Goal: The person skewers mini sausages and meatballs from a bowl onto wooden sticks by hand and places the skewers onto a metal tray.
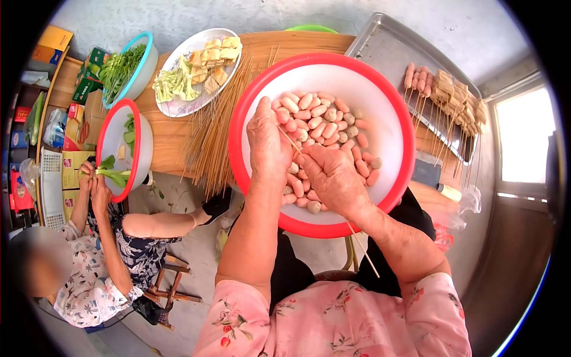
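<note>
A white basin with a red rim (405,134) sits in front of me, holding many small pink sausages (318,131) and several greyish meatballs (314,206). Over its left side, my left hand (267,143) is closed with small sausages at its fingertips; how many it grips is partly hidden. Closed around a thin bamboo skewer (364,250) is my right hand (332,178), close beside the left. The skewer's upper end meets the left fingers, and its lower end sticks out below my right wrist toward my lap.
Loose bamboo skewers (217,128) lie left of the basin. Behind them stands an oval plate (173,65) of cut food. A metal tray (380,44) with filled skewers is at right. At left, another person's hands (95,187) hold leafy greens (112,171) by a red-rimmed basin (143,152).
</note>
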A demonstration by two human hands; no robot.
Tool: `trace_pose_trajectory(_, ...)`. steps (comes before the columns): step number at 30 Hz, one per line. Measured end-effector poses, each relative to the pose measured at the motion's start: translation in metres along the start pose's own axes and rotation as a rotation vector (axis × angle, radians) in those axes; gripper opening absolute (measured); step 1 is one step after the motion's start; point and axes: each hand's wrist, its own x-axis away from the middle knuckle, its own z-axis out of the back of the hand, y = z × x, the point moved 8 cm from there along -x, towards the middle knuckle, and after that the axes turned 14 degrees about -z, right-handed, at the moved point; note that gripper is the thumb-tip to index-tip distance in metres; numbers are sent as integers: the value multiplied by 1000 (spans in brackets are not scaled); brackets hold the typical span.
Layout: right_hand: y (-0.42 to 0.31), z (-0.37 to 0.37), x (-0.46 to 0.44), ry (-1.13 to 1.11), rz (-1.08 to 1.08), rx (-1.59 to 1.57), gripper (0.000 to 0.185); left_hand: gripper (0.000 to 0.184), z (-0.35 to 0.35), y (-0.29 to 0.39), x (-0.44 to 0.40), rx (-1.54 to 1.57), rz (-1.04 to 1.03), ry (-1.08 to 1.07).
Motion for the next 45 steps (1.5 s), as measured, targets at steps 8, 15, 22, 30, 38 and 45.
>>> trace_pose_trajectory(8, -12, 4, 2, 131, 207, 164, 24, 25, -5, -5, -3, 13, 41, -45)
trace_pose_trajectory(15, -2, 1, -5, 84, 93, 111, 22, 26, -6, -7, -2, 2, 30, -78)
trace_pose_trajectory(22, -10, 6, -9, 161, 241, 109, 23, 27, -8, -4, 2, -23, 23, -82)
trace_pose_trajectory(30, -5, 0, -11, 100, 84, 144, 20, 27, -13, -1, 3, -12, -26, -127)
trace_pose_trajectory(38, -10, 2, -11, 150, 127, 176, 20, 29, -10, -8, 0, 13, 11, -127)
trace_pose_trajectory(45, -14, 3, -12, 198, 215, 181, 19, 29, -11, -9, 4, 36, 21, -119)
